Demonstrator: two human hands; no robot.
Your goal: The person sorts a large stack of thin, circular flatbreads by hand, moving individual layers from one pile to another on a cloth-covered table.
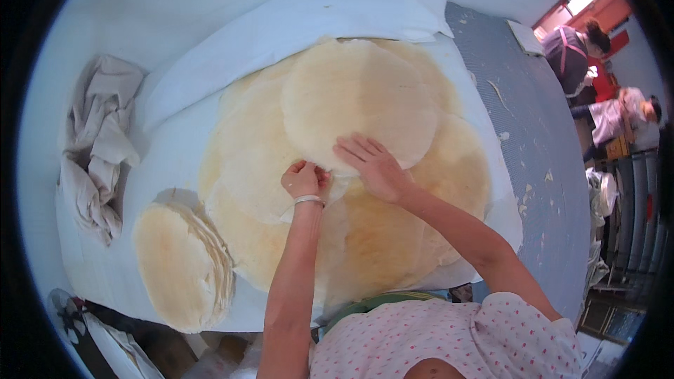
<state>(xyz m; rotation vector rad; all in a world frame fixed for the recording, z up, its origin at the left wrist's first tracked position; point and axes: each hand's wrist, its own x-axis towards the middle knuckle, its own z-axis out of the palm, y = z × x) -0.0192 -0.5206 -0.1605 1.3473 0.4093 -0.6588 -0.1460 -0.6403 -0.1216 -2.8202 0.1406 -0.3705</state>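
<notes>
Several thin round flatbread sheets (253,147) overlap on a white cloth in front of me. A paler round sheet (358,95) lies uppermost at the far side. On its near edge rests my right hand (371,166), palm down with the fingers stretched out, slightly blurred. Just to the left, my left hand (305,179), with a bracelet (309,199) at the wrist, has its fingers curled together at that sheet's near left edge. The fingertips seem to pinch the thin edge, though they partly hide it. Nearer me, browner sheets (379,231) show below my hands.
A stack of round flatbreads (176,268) sits at the near left. Crumpled beige cloth (100,142) lies by the left wall, and folded white cloth (316,21) runs along the back. Scraps dot the grey surface (537,168) at right. Two people (568,58) are farther off.
</notes>
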